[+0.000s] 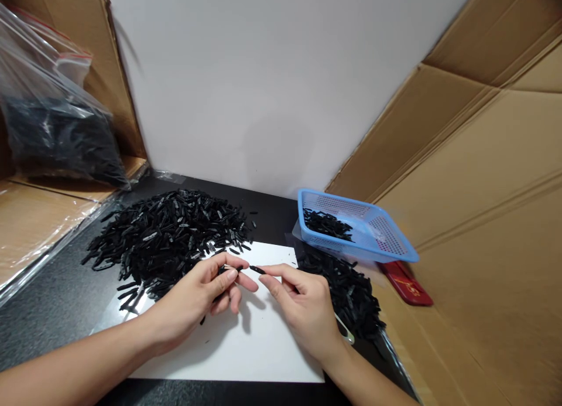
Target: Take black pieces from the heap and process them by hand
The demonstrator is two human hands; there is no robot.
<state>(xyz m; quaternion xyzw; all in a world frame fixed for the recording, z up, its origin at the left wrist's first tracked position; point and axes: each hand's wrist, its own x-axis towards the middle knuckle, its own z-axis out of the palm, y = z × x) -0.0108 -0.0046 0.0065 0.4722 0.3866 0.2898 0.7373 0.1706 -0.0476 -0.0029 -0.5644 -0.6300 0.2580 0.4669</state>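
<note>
Over a white sheet (281,341) my two hands come close together. My left hand (215,286) pinches one or more small black elongated pieces (239,269) between thumb and fingers; its other fingers are loosely curled. Between the thumb and index finger of my right hand (302,300) is another slim black piece (257,269), its tip pointing toward the left hand. A large heap of similar black pieces (175,230) lies behind and left of my left hand. A second pile (351,289) spreads to the right of my right hand. What the pieces are made of I cannot tell.
A blue perforated basket (373,255) at the back right holds some black pieces. Near it lies a red flat object (408,286). A white-green handle (346,331) shows beside my right wrist. At left stands a clear zip bag (61,130) of dark contents. Cardboard (487,189) walls the right side.
</note>
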